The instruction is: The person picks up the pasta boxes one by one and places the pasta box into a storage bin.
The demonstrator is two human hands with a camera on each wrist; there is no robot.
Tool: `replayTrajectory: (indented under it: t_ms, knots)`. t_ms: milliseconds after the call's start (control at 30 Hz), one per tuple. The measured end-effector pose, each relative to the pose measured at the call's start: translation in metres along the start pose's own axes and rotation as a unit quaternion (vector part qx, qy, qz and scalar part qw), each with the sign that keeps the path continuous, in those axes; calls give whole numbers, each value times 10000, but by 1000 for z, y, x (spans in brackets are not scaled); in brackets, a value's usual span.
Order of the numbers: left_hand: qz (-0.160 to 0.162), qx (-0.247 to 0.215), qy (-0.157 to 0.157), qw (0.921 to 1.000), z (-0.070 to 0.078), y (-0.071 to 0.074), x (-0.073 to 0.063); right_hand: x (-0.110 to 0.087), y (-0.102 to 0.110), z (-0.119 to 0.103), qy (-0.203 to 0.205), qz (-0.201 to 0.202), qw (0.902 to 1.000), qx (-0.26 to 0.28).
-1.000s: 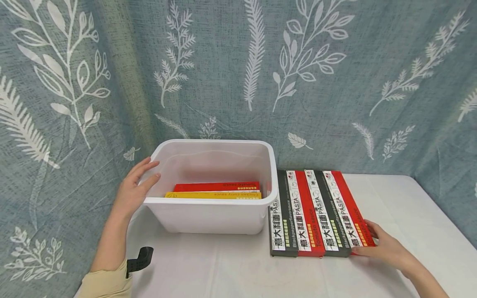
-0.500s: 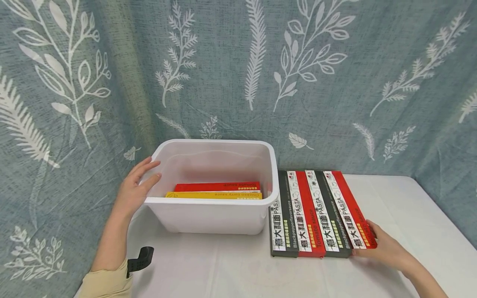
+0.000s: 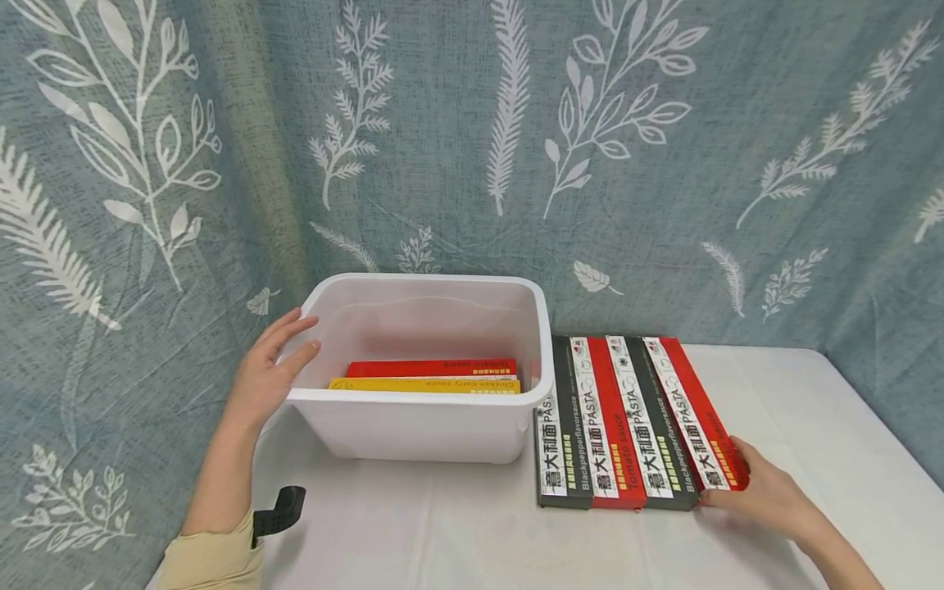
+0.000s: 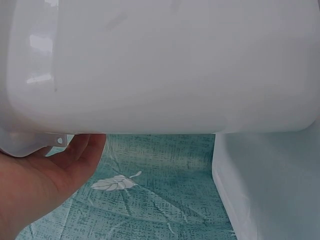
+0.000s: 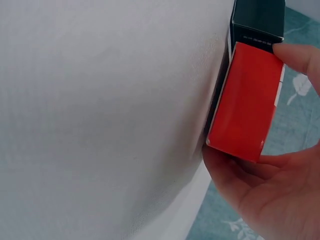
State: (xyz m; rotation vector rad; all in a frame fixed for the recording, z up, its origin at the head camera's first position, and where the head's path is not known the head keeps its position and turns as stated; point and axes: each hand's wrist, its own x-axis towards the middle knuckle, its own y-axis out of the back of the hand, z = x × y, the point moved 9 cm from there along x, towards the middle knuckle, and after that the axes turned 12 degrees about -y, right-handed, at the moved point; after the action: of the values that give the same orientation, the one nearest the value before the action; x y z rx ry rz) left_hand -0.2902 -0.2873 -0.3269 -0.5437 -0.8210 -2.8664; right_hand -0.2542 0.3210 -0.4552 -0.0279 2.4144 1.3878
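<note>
At the left rim of a white plastic bin (image 3: 413, 430), my left hand (image 3: 264, 373) holds the edge. Its thumb and forefinger lie over the rim, and other fingers curl beneath it in the left wrist view. My right hand (image 3: 770, 496) grips the near end of the rightmost pasta box (image 3: 699, 414), red and white. That end is raised slightly, with the box tilted against its neighbour. In the right wrist view, the thumb is on one side of the red end panel (image 5: 245, 102) and the fingers lie beneath it. Several black or red pasta boxes (image 3: 615, 422) lie flat side by side.
Inside the bin stand a red box (image 3: 435, 368) and a yellow box (image 3: 424, 385) on edge. A white cloth (image 3: 472, 533) covers the table. A blue-green leaf-patterned curtain (image 3: 442, 164) hangs behind. A black strap piece (image 3: 280, 512) is at the left wrist.
My right hand has lifted the near end of the rightmost red pasta box a little, and the box now tilts away from the row. The left hand stays on the bin's rim.
</note>
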Motion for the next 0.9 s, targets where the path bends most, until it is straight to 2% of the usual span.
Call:
replayTrajectory:
  t_ms: [300, 567, 667, 767, 900]
  knots:
    - [20, -7, -5, 10000, 1, 0, 0, -4, 6, 4, -352, 19, 9991, 214]
    - [18, -20, -3, 10000, 0, 0, 1, -10, 16, 4, -575, 74, 9949, 830]
    - [15, -26, -13, 10000, 0, 0, 1, -14, 23, 3, -624, 291, 9921, 1050]
    - [13, -31, -26, 10000, 1, 0, 1, -20, 31, 1, -620, 669, 9881, 1240]
    - [13, -8, -24, 10000, 2, 0, 1, -25, 41, -1, -624, 1187, 9777, 1614]
